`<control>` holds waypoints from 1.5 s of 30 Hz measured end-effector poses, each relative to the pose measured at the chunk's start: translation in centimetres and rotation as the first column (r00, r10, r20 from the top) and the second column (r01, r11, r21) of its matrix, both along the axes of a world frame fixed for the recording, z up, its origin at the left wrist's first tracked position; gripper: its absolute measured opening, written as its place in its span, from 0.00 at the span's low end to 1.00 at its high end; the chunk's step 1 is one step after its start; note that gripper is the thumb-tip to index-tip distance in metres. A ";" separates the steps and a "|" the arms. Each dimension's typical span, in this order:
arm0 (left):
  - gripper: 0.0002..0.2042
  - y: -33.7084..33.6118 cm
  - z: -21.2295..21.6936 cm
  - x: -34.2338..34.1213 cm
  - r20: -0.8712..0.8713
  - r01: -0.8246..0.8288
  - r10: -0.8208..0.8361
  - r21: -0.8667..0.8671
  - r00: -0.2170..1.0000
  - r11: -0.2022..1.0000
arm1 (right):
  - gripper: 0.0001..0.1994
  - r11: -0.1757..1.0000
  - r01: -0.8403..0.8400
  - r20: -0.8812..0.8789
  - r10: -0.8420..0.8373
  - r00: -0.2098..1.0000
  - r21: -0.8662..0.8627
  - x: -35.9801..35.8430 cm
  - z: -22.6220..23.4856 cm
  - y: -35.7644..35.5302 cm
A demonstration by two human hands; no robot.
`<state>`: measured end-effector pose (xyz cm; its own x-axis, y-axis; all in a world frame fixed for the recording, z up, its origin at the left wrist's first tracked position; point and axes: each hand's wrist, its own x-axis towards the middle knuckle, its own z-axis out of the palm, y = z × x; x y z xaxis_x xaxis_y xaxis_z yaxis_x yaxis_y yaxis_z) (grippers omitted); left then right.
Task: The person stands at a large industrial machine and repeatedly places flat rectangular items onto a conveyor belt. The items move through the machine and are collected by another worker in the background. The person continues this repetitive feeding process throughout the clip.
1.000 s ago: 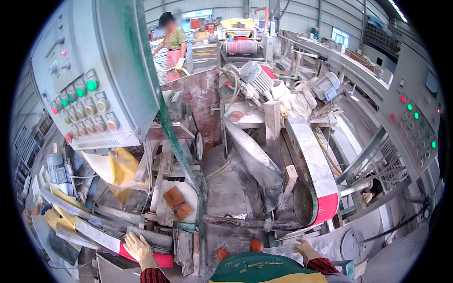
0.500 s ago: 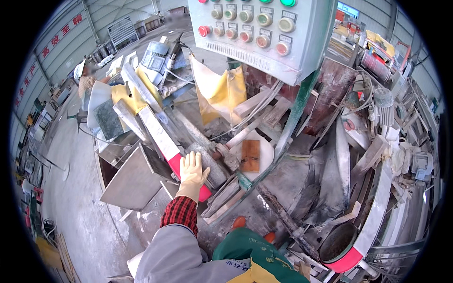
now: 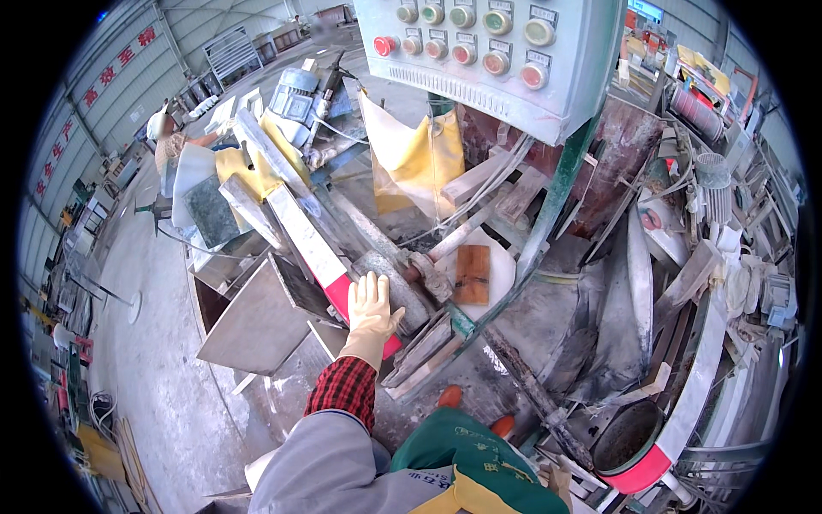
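My left hand (image 3: 370, 315), in a cream rubber glove with a red plaid cuff, lies flat with fingers extended on the red end of a long metal rail (image 3: 295, 231) of a dusty stone-working machine. It grips nothing. Just right of the hand is a grey roller shaft (image 3: 402, 270), and beyond that a reddish-brown tile (image 3: 473, 274) lies on a white round plate (image 3: 501, 261). My right hand is out of the picture. My green apron (image 3: 462, 463) and orange boot tips (image 3: 449, 396) show below.
A grey control panel (image 3: 479, 51) with coloured buttons hangs overhead on a green post (image 3: 548, 223). A yellow bag (image 3: 419, 158) hangs behind the rail. Grey stone slabs (image 3: 257, 321) lean at left. A curved guard with a red end (image 3: 642, 471) sits lower right. A person (image 3: 167, 137) stands far left.
My view has swung left and down toward the rail. My left hand stays flat on the rail's red end; my right hand, seen a second ago, has left the picture.
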<state>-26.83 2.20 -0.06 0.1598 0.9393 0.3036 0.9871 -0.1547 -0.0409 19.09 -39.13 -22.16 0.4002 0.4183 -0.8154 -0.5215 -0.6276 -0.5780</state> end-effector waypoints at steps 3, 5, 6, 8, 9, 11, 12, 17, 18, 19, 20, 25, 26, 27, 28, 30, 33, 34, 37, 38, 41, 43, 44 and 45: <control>0.40 -0.3 0.2 0.2 0.013 0.027 -0.027 0.033 1.000 0.999 | 0.28 0.999 -0.020 0.008 0.020 1.000 0.032 0.1 -0.3 0.0; 0.40 -0.4 0.1 0.5 0.021 0.025 -0.026 0.036 0.999 0.999 | 0.28 0.996 -0.043 0.014 0.042 0.999 0.074 0.2 -0.7 -0.2; 0.40 -0.5 0.1 0.6 0.025 0.025 -0.026 0.038 0.999 0.999 | 0.28 0.997 -0.035 0.014 0.034 0.999 0.066 0.2 -0.8 -0.6; 0.39 -0.7 0.2 0.5 0.019 0.015 -0.016 0.030 1.000 0.999 | 0.28 0.998 -0.027 0.012 0.026 1.000 0.052 -0.3 -0.2 -0.2; 0.39 -0.9 0.1 0.5 0.014 0.010 -0.010 0.021 1.000 1.000 | 0.27 0.999 -0.017 0.021 0.016 1.000 0.049 -0.7 0.6 0.2; 0.38 -1.2 0.2 0.7 0.011 0.003 -0.003 0.010 1.000 1.000 | 0.26 0.999 0.008 0.039 -0.009 0.999 0.042 -1.4 1.9 0.7; 0.38 -1.1 0.4 0.8 0.009 0.003 -0.003 0.005 1.000 1.000 | 0.26 0.996 0.035 0.025 -0.038 0.999 0.080 -1.2 1.1 0.2; 0.29 1.2 1.7 -0.1 0.267 -0.071 0.066 0.010 0.961 0.997 | 0.27 0.998 -0.012 0.023 0.011 1.000 0.069 -0.3 0.7 -0.8; 0.29 2.5 1.3 -1.5 0.265 -0.096 0.058 0.132 0.962 0.987 | 0.27 0.998 -0.032 0.051 0.029 0.998 0.062 0.0 1.0 -0.7; 0.32 3.0 4.4 -1.0 0.237 -0.199 0.195 -0.007 0.952 0.980 | 0.26 0.998 -0.041 0.082 0.037 0.996 0.047 0.2 1.7 -0.8; 0.33 4.3 3.9 -2.5 0.254 -0.271 0.250 0.049 0.934 0.961 | 0.26 0.999 -0.029 0.107 0.027 0.994 0.020 0.2 2.7 -0.5; 0.39 8.2 0.9 -7.3 0.313 -0.565 0.647 -0.318 0.695 0.761 | 0.27 1.000 -0.021 0.140 0.017 0.990 0.021 1.6 4.9 0.1; 0.36 8.3 -1.9 -8.5 0.197 -0.561 0.593 -0.194 0.781 0.804 | 0.27 0.999 -0.019 0.145 0.014 0.989 0.033 1.7 4.8 0.4; 0.35 7.9 -2.3 -7.7 0.203 -0.545 0.571 -0.172 0.796 0.821 | 0.27 0.999 -0.009 0.149 0.003 0.989 0.041 1.7 4.8 0.2; 0.34 7.2 -1.9 -7.3 0.205 -0.539 0.557 -0.139 0.805 0.831 | 0.27 0.999 -0.002 0.141 -0.003 0.990 0.036 1.5 4.9 0.6; 0.31 6.2 -4.3 -8.0 0.158 -0.506 0.501 -0.010 0.851 0.862 | 0.28 0.998 -0.046 0.125 0.039 0.991 0.048 1.7 5.2 1.4; 0.32 2.3 -2.0 -4.0 0.262 -0.459 0.446 -0.013 0.856 0.889 | 0.28 0.995 -0.044 0.114 0.033 0.993 0.092 0.9 4.7 2.1; 0.32 0.8 -1.5 -3.2 0.305 -0.422 0.403 -0.004 0.863 0.907 | 0.28 0.993 -0.035 0.114 0.022 0.993 0.114 0.6 4.4 2.3; 0.35 -3.3 -2.1 -0.9 0.451 -0.280 0.228 0.050 0.863 0.959 | 0.27 0.962 -0.036 -0.017 0.042 0.999 0.271 -0.1 3.1 3.7; 0.35 -4.5 -2.5 0.4 0.477 -0.231 0.188 0.033 0.859 0.972 | 0.27 0.962 -0.072 -0.010 0.077 0.997 0.263 -0.7 4.0 4.7; 0.37 -7.5 -2.4 5.4 0.658 -0.023 0.029 -0.018 0.753 1.000 | 0.25 0.847 -0.148 -0.070 0.213 0.975 0.511 -2.2 4.5 8.6; 0.38 -8.7 -3.4 9.1 0.830 0.162 -0.028 -0.076 0.557 0.984 | 0.25 0.859 -0.233 0.026 0.249 0.968 0.456 -4.5 8.3 13.5; 0.38 -9.3 -3.5 11.9 0.893 0.298 -0.044 -0.103 0.447 0.949 | 0.25 0.845 -0.358 0.130 0.334 0.934 0.398 -5.7 11.9 15.5; 0.39 -10.1 -3.0 15.0 0.941 0.446 -0.043 -0.117 0.334 0.887 | 0.25 0.803 -0.275 0.045 0.298 0.954 0.529 -6.2 12.1 16.8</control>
<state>-11.84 -7.93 -3.08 0.2201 0.9659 0.1361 0.2952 -0.1989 0.9345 12.88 -22.36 -10.03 0.1674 0.8763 -0.4517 -0.3948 -0.3602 -0.8452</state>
